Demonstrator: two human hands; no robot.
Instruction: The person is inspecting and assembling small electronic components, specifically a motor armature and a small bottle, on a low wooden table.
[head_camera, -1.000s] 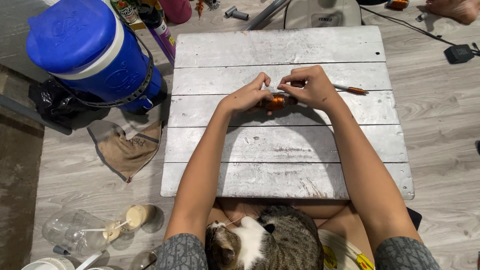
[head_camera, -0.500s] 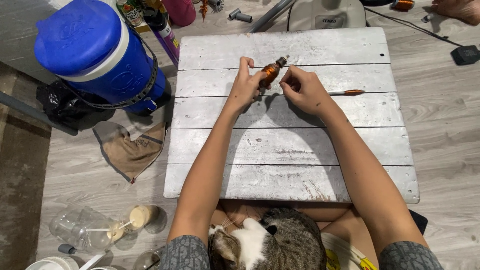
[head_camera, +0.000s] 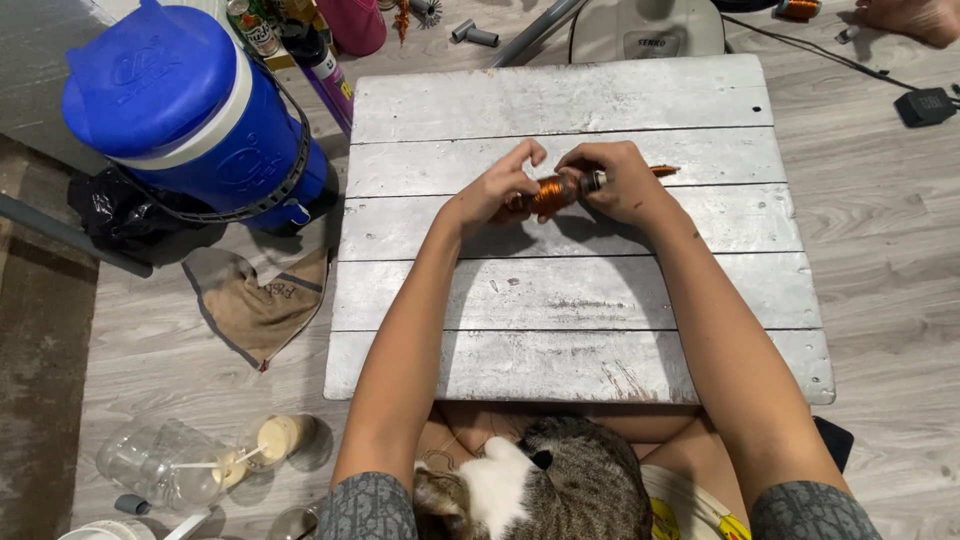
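Observation:
Both my hands meet over the middle of a low white-painted plank table (head_camera: 600, 290). Between them is a small copper-wound rotor (head_camera: 549, 193) with a metal shaft. My left hand (head_camera: 497, 185) pinches its left end, and my right hand (head_camera: 618, 180) wraps around its right end. An orange-handled tool (head_camera: 663, 170) pokes out from behind my right hand, lying on the table. Whether my right hand also touches that tool is hidden.
A big blue drink cooler (head_camera: 190, 120) stands left of the table, with a tan cloth (head_camera: 262, 300) and clear plastic cups (head_camera: 180, 462) on the floor. A cat (head_camera: 545, 485) lies in my lap. Bottles, a white appliance (head_camera: 645, 30) and a black adapter (head_camera: 925, 105) sit beyond.
Half a second ago my left hand alone held the rotor up near the far planks. Now it is lower and nearer, and both hands grip it.

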